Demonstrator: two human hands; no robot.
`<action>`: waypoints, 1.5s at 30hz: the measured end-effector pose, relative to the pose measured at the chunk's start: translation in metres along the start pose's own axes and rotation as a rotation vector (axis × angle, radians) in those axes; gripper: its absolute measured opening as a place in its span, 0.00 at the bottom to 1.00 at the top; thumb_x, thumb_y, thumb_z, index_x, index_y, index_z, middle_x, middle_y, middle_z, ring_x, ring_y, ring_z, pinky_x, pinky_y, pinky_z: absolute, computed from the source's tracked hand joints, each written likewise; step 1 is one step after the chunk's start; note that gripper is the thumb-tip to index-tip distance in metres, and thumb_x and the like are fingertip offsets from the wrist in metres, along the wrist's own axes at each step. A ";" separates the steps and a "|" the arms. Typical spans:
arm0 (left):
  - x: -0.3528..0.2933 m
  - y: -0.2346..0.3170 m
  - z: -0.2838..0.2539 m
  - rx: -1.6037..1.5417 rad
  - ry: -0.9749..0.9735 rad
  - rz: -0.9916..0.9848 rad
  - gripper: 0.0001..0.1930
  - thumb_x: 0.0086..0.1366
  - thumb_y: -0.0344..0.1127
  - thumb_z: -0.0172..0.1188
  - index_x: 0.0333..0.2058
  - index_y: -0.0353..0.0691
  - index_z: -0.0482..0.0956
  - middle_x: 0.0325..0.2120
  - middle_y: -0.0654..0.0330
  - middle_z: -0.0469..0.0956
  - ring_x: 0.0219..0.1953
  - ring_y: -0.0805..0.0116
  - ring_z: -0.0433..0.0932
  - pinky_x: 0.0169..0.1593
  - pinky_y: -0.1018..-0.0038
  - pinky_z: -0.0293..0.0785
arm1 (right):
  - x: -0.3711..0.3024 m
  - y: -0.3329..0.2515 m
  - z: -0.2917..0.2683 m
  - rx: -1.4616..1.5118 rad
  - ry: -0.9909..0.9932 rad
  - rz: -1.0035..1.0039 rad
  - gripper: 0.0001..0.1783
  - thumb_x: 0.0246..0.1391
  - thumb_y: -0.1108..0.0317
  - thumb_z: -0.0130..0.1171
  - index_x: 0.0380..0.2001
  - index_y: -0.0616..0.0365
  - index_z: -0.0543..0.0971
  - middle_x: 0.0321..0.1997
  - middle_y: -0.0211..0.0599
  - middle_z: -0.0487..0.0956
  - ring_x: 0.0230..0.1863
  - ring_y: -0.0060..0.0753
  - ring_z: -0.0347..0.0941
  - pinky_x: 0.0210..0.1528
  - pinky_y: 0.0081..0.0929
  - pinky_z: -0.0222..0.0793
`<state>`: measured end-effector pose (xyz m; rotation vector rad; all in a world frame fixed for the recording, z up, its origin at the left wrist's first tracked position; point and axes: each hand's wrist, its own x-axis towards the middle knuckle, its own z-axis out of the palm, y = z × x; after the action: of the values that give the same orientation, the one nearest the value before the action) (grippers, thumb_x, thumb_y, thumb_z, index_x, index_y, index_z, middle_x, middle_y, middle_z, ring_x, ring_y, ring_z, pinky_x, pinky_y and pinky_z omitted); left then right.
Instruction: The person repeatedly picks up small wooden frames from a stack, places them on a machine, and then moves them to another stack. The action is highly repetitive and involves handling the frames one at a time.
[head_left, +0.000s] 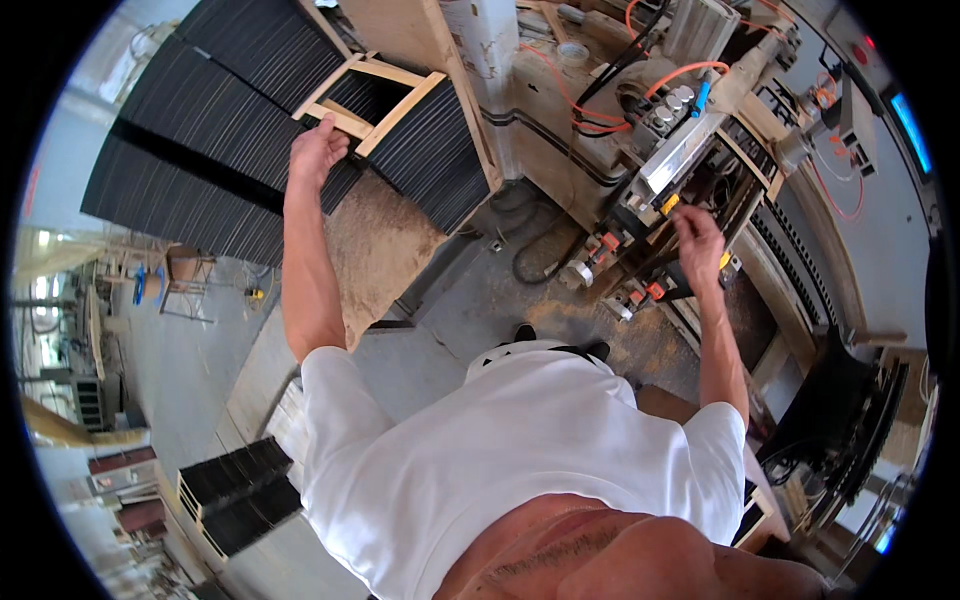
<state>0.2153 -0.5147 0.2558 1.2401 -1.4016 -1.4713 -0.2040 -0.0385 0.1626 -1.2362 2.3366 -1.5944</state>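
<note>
My left hand [318, 152] reaches to the upper left, its fingers closed on the near edge of a pale wooden frame [400, 108]. The frame lies across the top of tightly packed stacks of dark, thin-edged pieces [430, 155]. Over on the right, my right hand [699, 245] is at a machine [655, 180] with metal rails and clamps. Its fingers are curled together beside a small yellow part [670, 204]; whatever they may grip is too small or hidden to make out.
A brown, dusty board [385, 235] supports the stacks at left. Orange air hoses [690, 70] loop over the machine. Sawdust [570, 325] covers the floor near my feet. Behind on the left stands another dark stack [240, 490], and a lit screen [910, 130] is at far right.
</note>
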 end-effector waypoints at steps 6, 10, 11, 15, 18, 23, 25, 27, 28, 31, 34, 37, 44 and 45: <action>-0.016 0.016 0.030 1.022 0.296 0.295 0.24 0.60 0.52 0.65 0.38 0.32 0.81 0.26 0.50 0.83 0.31 0.54 0.82 0.37 0.64 0.78 | -0.092 0.004 0.022 -0.160 -0.037 0.199 0.09 0.57 0.71 0.60 0.39 0.63 0.81 0.33 0.39 0.80 0.31 0.31 0.76 0.36 0.26 0.72; -0.072 0.032 0.079 0.948 0.249 0.882 0.24 0.57 0.51 0.66 0.42 0.35 0.81 0.32 0.48 0.83 0.38 0.47 0.81 0.44 0.58 0.76 | -0.140 0.022 0.036 -0.016 -0.014 0.406 0.10 0.55 0.69 0.60 0.39 0.61 0.82 0.33 0.41 0.82 0.33 0.35 0.79 0.38 0.28 0.73; -0.075 0.035 0.086 1.046 0.200 1.059 0.24 0.57 0.50 0.66 0.42 0.35 0.82 0.33 0.48 0.83 0.39 0.48 0.81 0.45 0.58 0.76 | -0.149 0.026 0.039 -0.042 -0.040 0.406 0.10 0.56 0.69 0.60 0.40 0.62 0.82 0.33 0.40 0.82 0.33 0.31 0.78 0.38 0.27 0.73; -0.077 0.043 0.111 1.156 -0.057 0.669 0.22 0.57 0.48 0.65 0.44 0.39 0.81 0.36 0.48 0.82 0.43 0.49 0.80 0.47 0.59 0.75 | -0.171 0.034 0.041 -0.107 -0.091 0.396 0.11 0.54 0.68 0.60 0.39 0.60 0.82 0.35 0.44 0.83 0.35 0.37 0.80 0.40 0.30 0.74; -0.073 0.040 0.115 1.174 -0.025 0.625 0.21 0.57 0.47 0.65 0.45 0.40 0.81 0.38 0.48 0.82 0.43 0.49 0.80 0.47 0.59 0.75 | -0.192 0.041 0.028 -0.106 -0.079 0.449 0.11 0.52 0.68 0.61 0.39 0.59 0.82 0.36 0.45 0.83 0.37 0.42 0.81 0.41 0.32 0.74; -0.053 0.032 0.114 1.176 -0.084 0.684 0.27 0.56 0.47 0.66 0.50 0.36 0.77 0.41 0.45 0.81 0.45 0.50 0.80 0.49 0.63 0.75 | -0.231 0.051 -0.023 -0.154 0.004 0.465 0.11 0.53 0.72 0.59 0.40 0.61 0.82 0.34 0.45 0.82 0.35 0.37 0.80 0.40 0.29 0.73; -0.042 0.028 0.109 1.132 -0.137 0.630 0.30 0.56 0.47 0.67 0.52 0.34 0.75 0.42 0.45 0.81 0.45 0.54 0.81 0.50 0.65 0.74 | -0.242 0.049 -0.050 -0.225 0.025 0.469 0.11 0.52 0.72 0.60 0.39 0.61 0.82 0.34 0.46 0.82 0.36 0.41 0.80 0.40 0.31 0.73; -0.041 0.032 0.111 1.173 -0.184 0.601 0.32 0.59 0.44 0.66 0.54 0.25 0.71 0.47 0.43 0.79 0.50 0.58 0.78 0.55 0.69 0.70 | -0.262 0.058 -0.078 -0.265 0.064 0.505 0.11 0.53 0.68 0.59 0.39 0.58 0.82 0.35 0.45 0.81 0.37 0.46 0.78 0.41 0.35 0.73; -0.034 0.030 0.105 1.131 -0.219 0.605 0.33 0.59 0.45 0.65 0.56 0.26 0.69 0.48 0.44 0.78 0.51 0.57 0.78 0.56 0.68 0.70 | -0.271 0.063 -0.092 -0.285 0.077 0.520 0.11 0.53 0.66 0.59 0.40 0.56 0.82 0.36 0.45 0.81 0.38 0.49 0.78 0.41 0.36 0.73; -0.039 0.019 0.112 1.183 -0.079 0.906 0.32 0.60 0.48 0.63 0.58 0.32 0.69 0.52 0.42 0.75 0.55 0.48 0.74 0.58 0.62 0.67 | -0.300 0.069 -0.142 -0.311 0.232 0.480 0.10 0.53 0.67 0.60 0.39 0.56 0.81 0.38 0.44 0.80 0.39 0.48 0.77 0.41 0.38 0.73; -0.095 0.015 0.148 1.005 0.118 1.090 0.28 0.63 0.44 0.61 0.54 0.27 0.72 0.50 0.42 0.76 0.52 0.48 0.76 0.55 0.62 0.71 | -0.338 0.059 -0.206 -0.540 0.475 0.397 0.12 0.51 0.67 0.62 0.39 0.57 0.80 0.44 0.42 0.79 0.47 0.49 0.75 0.48 0.39 0.72; -0.169 -0.032 0.192 0.654 0.236 1.177 0.17 0.67 0.38 0.59 0.47 0.30 0.78 0.40 0.49 0.81 0.42 0.58 0.81 0.45 0.66 0.77 | -0.389 0.047 -0.276 -0.821 0.670 0.449 0.14 0.46 0.68 0.65 0.39 0.56 0.80 0.47 0.42 0.79 0.50 0.50 0.73 0.52 0.40 0.71; -0.332 -0.182 0.332 0.466 -0.544 0.603 0.08 0.65 0.27 0.57 0.42 0.33 0.80 0.37 0.57 0.82 0.40 0.69 0.80 0.47 0.74 0.76 | -0.533 0.019 -0.333 -1.188 0.525 0.981 0.20 0.46 0.64 0.63 0.44 0.55 0.76 0.49 0.42 0.77 0.49 0.50 0.73 0.50 0.44 0.70; -0.339 -0.200 0.344 0.266 -0.651 0.423 0.09 0.66 0.28 0.57 0.43 0.33 0.80 0.37 0.57 0.82 0.40 0.72 0.80 0.46 0.75 0.76 | -0.536 0.017 -0.328 -1.100 0.616 1.028 0.18 0.47 0.65 0.62 0.44 0.54 0.76 0.46 0.44 0.79 0.49 0.50 0.74 0.49 0.44 0.70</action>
<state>-0.0079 -0.0733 0.0863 0.5457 -2.1886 -1.4698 0.0000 0.5529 0.1021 0.7005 3.3572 -0.2809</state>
